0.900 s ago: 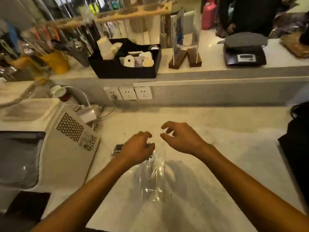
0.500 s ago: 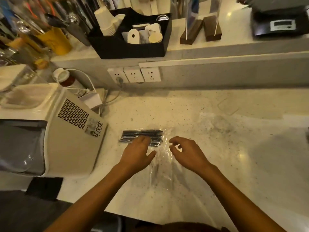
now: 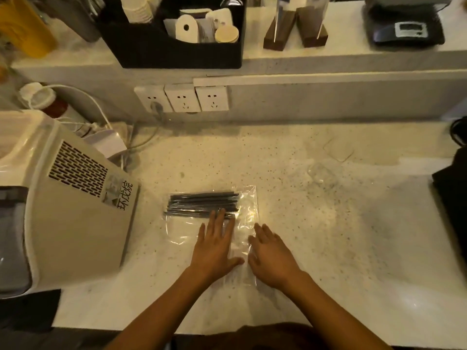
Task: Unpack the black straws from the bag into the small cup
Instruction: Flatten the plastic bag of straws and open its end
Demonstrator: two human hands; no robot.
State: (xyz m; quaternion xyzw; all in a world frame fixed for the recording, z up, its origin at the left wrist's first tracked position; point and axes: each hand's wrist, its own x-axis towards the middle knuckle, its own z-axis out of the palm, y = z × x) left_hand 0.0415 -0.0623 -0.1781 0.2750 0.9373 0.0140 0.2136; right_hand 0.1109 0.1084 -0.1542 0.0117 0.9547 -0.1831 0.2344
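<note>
From the head view, both hands have flattened out — left hand [image 3: 214, 245] and right hand [image 3: 271, 256] now press, fingers straight, on the clear bag [image 3: 249, 213] mid-bench; the black straws [image 3: 202, 204] still lie inside — unpacking hasn't begun.

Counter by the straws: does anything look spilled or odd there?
Yes. Dark specks are scattered on the counter right of the bag, like spilled grounds. The black straws lie neatly.
</note>
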